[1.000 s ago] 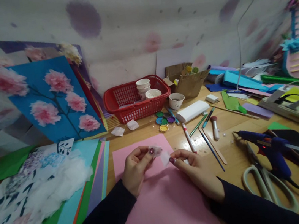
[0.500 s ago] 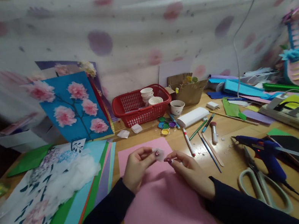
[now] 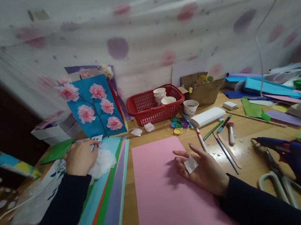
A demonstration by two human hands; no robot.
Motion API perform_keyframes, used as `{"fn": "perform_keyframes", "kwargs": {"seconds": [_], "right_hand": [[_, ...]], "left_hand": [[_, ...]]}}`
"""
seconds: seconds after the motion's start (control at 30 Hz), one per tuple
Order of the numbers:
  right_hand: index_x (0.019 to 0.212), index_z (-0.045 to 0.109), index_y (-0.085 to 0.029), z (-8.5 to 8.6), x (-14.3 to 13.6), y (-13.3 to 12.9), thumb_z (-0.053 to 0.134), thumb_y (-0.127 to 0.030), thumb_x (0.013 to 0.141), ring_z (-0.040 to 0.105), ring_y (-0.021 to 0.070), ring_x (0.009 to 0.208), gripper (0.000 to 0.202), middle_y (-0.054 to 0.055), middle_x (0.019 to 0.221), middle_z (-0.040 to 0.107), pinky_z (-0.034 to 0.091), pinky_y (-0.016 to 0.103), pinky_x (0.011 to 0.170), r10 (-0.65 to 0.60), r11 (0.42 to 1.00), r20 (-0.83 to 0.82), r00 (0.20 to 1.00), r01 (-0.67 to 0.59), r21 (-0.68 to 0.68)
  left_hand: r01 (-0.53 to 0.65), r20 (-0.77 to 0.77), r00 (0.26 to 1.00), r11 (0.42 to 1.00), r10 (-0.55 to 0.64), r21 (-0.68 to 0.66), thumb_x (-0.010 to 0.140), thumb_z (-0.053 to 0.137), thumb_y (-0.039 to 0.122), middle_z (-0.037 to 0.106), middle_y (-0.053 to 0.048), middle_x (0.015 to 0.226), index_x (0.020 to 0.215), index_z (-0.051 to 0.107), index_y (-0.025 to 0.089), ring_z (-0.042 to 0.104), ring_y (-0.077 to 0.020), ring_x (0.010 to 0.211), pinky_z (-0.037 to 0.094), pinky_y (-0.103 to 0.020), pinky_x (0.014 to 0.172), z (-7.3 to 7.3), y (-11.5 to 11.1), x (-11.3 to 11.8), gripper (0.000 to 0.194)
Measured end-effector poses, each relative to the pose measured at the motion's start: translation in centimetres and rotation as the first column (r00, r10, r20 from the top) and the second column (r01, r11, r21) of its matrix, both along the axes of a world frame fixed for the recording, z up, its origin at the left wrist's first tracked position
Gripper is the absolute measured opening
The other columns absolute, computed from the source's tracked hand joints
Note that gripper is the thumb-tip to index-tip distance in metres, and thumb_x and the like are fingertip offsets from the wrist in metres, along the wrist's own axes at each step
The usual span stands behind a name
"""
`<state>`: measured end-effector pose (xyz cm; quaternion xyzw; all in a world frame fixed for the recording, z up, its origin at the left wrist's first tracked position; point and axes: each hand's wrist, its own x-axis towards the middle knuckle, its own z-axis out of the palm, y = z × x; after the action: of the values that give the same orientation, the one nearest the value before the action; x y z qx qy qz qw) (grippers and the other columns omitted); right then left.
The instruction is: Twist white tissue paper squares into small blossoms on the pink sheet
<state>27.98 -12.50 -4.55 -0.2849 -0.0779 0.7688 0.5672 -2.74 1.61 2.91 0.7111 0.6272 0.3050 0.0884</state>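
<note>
My right hand (image 3: 203, 169) is palm up over the pink sheet (image 3: 165, 199), fingers spread and curved, with a small white square piece (image 3: 191, 164) resting on the fingers. At the left, my left hand (image 3: 81, 157) is over the white fluffy cotton (image 3: 104, 163) and a sheet printed with dark leaves (image 3: 52, 176). Its fingertips are bent near the cotton; whether they grip any is unclear.
Behind stand a blue flower picture (image 3: 94, 107), a red basket (image 3: 155, 107) with paper cups, and a white cup (image 3: 190, 107). Coloured sheets (image 3: 114, 204) lie left. Pens, a glue gun (image 3: 289, 158) and scissors (image 3: 285, 185) lie right.
My left hand has moved from the middle over to the cotton at the left. My right hand has turned palm up and opened under the white piece. The view has swung left.
</note>
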Motion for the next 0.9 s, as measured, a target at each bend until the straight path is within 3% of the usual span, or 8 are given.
{"fn": "perform_keyframes", "kwargs": {"seconds": [0.07, 0.2, 0.3, 0.37, 0.53, 0.6, 0.73, 0.9], "right_hand": [[0.101, 0.060, -0.009, 0.2, -0.1, 0.0, 0.052, -0.039, 0.085, 0.064, 0.0175, 0.081, 0.034, 0.011, 0.089, 0.067, 0.048, 0.029, 0.073, -0.002, 1.000, -0.005, 1.000, 0.002, 0.005], [0.105, 0.057, -0.011, 0.5, -0.3, 0.0, 0.050, -0.047, 0.085, 0.060, 0.0220, 0.100, 0.042, 0.015, 0.107, 0.064, 0.042, 0.036, 0.091, -0.010, 0.999, -0.031, 0.999, 0.011, 0.041], [0.099, 0.058, -0.014, 0.3, -0.3, 0.0, 0.049, -0.054, 0.083, 0.061, 0.0208, 0.092, 0.044, 0.012, 0.100, 0.064, 0.044, 0.035, 0.086, -0.018, 0.994, -0.068, 0.998, 0.025, 0.110], [0.089, 0.059, -0.014, 0.0, -0.2, 0.1, 0.049, -0.058, 0.082, 0.060, 0.0174, 0.079, 0.046, 0.008, 0.087, 0.062, 0.046, 0.029, 0.073, -0.011, 0.987, -0.083, 0.996, 0.024, 0.158], [0.082, 0.058, -0.015, -0.4, 0.3, 0.3, 0.045, -0.061, 0.082, 0.057, 0.0158, 0.070, 0.047, 0.005, 0.079, 0.059, 0.045, 0.027, 0.064, 0.007, 0.988, 0.020, 1.000, -0.010, 0.152], [0.087, 0.058, -0.016, -0.3, 0.2, 0.4, 0.044, -0.062, 0.082, 0.058, 0.0165, 0.070, 0.048, 0.006, 0.082, 0.061, 0.046, 0.030, 0.066, 0.017, 0.989, 0.064, 0.998, -0.026, 0.144], [0.101, 0.056, -0.019, -0.8, 0.2, 0.6, 0.051, -0.059, 0.081, 0.062, 0.0169, 0.068, 0.044, 0.004, 0.082, 0.064, 0.048, 0.033, 0.066, -0.006, 0.991, 0.183, 0.983, -0.019, 0.134], [0.086, 0.058, -0.018, -0.8, 1.1, 0.4, 0.065, -0.037, 0.077, 0.059, 0.0139, 0.057, 0.022, 0.001, 0.070, 0.063, 0.047, 0.027, 0.053, -0.196, 0.970, 0.510, 0.837, 0.089, 0.227]], "left_hand": [[0.142, -0.067, 0.989, 0.983, -0.135, 0.117, 0.068, 0.062, 0.014, 0.068, -0.010, 0.087, 0.073, 0.072, 0.018, 0.056, -0.0353, 0.099, 0.034, -0.045, 0.092, 0.2, -0.9, 2.4, 0.012], [0.470, -0.007, 0.882, 0.882, -0.470, 0.027, 0.078, 0.058, 0.022, 0.071, -0.003, 0.084, 0.081, 0.072, 0.021, 0.063, -0.0191, 0.079, 0.045, -0.027, 0.075, -0.9, -4.0, 9.8, 0.014], [0.789, 0.217, 0.610, 0.610, -0.762, -0.074, 0.078, 0.061, 0.023, 0.070, -0.004, 0.086, 0.089, 0.071, 0.022, 0.062, -0.0188, 0.078, 0.045, -0.027, 0.073, -2.6, -6.2, 14.8, 0.015], [0.852, 0.272, 0.518, 0.516, -0.811, -0.084, 0.071, 0.070, 0.023, 0.068, -0.006, 0.088, 0.094, 0.070, 0.020, 0.059, -0.0205, 0.082, 0.044, -0.029, 0.075, -3.8, -6.9, 17.1, 0.024], [0.852, 0.495, 0.512, 0.489, -0.702, -0.187, 0.065, 0.071, 0.017, 0.063, -0.004, 0.081, 0.082, 0.068, 0.016, 0.055, -0.0154, 0.070, 0.043, -0.026, 0.064, -6.2, -6.6, 18.9, 0.017], [0.854, 0.663, 0.486, 0.469, -0.569, -0.225, 0.066, 0.070, 0.016, 0.061, -0.002, 0.075, 0.079, 0.066, 0.015, 0.053, -0.0119, 0.064, 0.041, -0.023, 0.059, -6.9, -6.1, 18.7, 0.014], [0.828, 0.849, 0.441, 0.496, -0.291, -0.261, 0.060, 0.074, 0.015, 0.060, 0.001, 0.070, 0.083, 0.061, 0.014, 0.056, -0.0108, 0.063, 0.043, -0.022, 0.060, -7.4, -5.0, 18.0, 0.026], [0.882, 0.948, 0.304, 0.406, -0.099, -0.240, 0.056, 0.080, 0.016, 0.066, -0.003, 0.075, 0.092, 0.057, 0.013, 0.063, -0.0130, 0.070, 0.048, -0.025, 0.068, -7.2, -3.8, 17.5, 0.042]]}}
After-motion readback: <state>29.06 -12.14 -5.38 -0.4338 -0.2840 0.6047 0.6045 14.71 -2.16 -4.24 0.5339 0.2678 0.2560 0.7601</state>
